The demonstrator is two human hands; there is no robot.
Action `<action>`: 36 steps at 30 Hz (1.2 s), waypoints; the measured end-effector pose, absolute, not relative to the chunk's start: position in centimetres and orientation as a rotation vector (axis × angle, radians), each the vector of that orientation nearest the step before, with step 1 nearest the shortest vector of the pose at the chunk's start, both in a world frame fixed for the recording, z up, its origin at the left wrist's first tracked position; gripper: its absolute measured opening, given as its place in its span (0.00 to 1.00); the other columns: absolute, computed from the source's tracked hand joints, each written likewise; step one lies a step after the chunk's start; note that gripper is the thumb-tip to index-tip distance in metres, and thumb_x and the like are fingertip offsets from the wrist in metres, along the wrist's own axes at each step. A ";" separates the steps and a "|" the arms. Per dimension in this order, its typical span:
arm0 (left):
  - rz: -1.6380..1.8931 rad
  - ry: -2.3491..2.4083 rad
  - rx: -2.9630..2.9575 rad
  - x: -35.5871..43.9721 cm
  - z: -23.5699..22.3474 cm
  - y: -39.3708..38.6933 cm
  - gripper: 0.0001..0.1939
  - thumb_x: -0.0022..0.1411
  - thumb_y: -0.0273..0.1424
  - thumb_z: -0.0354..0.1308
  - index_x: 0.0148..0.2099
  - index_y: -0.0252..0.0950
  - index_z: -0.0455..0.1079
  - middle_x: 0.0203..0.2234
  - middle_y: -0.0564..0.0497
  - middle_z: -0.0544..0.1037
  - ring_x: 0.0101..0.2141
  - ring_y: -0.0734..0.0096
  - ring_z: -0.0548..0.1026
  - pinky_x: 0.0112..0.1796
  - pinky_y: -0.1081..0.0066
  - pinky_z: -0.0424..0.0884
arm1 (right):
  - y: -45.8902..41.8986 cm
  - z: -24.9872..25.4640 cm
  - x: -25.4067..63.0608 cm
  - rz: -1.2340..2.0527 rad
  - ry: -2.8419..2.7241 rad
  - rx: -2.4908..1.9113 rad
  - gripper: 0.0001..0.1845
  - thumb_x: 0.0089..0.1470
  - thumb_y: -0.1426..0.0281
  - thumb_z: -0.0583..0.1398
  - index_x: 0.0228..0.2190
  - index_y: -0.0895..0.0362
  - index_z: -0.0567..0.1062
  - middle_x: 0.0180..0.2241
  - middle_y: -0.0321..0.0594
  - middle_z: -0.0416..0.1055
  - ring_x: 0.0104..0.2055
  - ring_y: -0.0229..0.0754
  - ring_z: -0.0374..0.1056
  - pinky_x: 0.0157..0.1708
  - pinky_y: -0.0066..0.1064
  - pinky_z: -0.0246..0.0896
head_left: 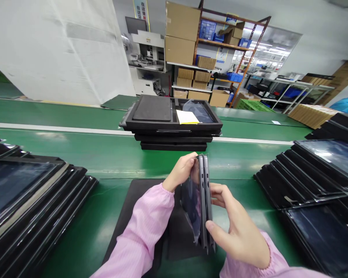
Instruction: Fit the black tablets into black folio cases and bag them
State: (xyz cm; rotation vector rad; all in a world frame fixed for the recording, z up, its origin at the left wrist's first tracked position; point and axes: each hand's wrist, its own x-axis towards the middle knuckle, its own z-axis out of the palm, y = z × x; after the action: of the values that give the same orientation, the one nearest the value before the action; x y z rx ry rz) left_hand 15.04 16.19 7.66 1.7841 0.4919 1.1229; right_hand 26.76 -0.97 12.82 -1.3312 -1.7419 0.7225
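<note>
Two thin dark tablets [203,200] stand on edge, face to face, in the middle of the head view. Clear film hangs loose at the lower edge of the left one. My left hand [183,170] grips the pair at the far top end, fingers wrapped over it. My right hand [234,226] holds the near right side, thumb on the edge and fingers behind the right tablet. Under them a black foam mat [133,216] lies on the green bench [75,231].
Black foam trays [174,123] with a yellow-edged paper [187,117] are stacked ahead. Tray stacks with screens stand at left [43,200] and right [307,173]. Cartons [182,34] and a rack [226,44] are behind. A person in blue [346,103] is at far right.
</note>
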 end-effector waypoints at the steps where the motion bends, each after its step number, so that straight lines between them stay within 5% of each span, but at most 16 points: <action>1: 1.123 0.484 1.784 15.0 7.7 16.1 0.37 0.57 0.70 0.37 0.25 0.40 0.56 0.19 0.57 0.57 0.23 0.71 0.57 0.26 0.69 0.57 | -0.9 13.0 26.7 0.718 -1.737 -1.338 0.23 0.50 0.71 0.58 0.49 0.50 0.64 0.49 0.42 0.75 0.51 0.49 0.74 0.51 0.42 0.73; 7: 1.106 0.470 1.794 15.1 7.9 15.8 0.37 0.57 0.70 0.37 0.25 0.40 0.57 0.19 0.56 0.59 0.24 0.70 0.60 0.26 0.69 0.58 | -0.9 13.7 26.2 0.689 -1.699 -1.369 0.21 0.48 0.72 0.58 0.46 0.52 0.65 0.45 0.43 0.77 0.48 0.49 0.76 0.49 0.40 0.74; 15: 1.037 0.534 1.850 15.3 7.8 15.5 0.38 0.55 0.71 0.35 0.28 0.40 0.59 0.21 0.53 0.66 0.27 0.66 0.68 0.26 0.69 0.63 | -0.8 12.3 26.3 0.581 -1.470 -1.410 0.06 0.58 0.70 0.58 0.38 0.51 0.65 0.30 0.32 0.76 0.25 0.36 0.75 0.28 0.24 0.72; 36: 1.066 0.564 1.784 15.5 7.2 16.0 0.36 0.58 0.69 0.36 0.27 0.40 0.57 0.18 0.55 0.65 0.22 0.68 0.66 0.23 0.70 0.61 | -0.4 13.3 26.9 0.713 -1.462 -1.346 0.07 0.58 0.70 0.57 0.41 0.53 0.68 0.37 0.44 0.83 0.37 0.45 0.81 0.38 0.32 0.78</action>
State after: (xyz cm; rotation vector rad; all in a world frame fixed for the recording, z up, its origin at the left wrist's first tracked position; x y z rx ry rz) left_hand 15.48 15.99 7.17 1.7836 0.5636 1.0659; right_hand 26.87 -0.41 13.35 -1.3458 -1.4615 0.7129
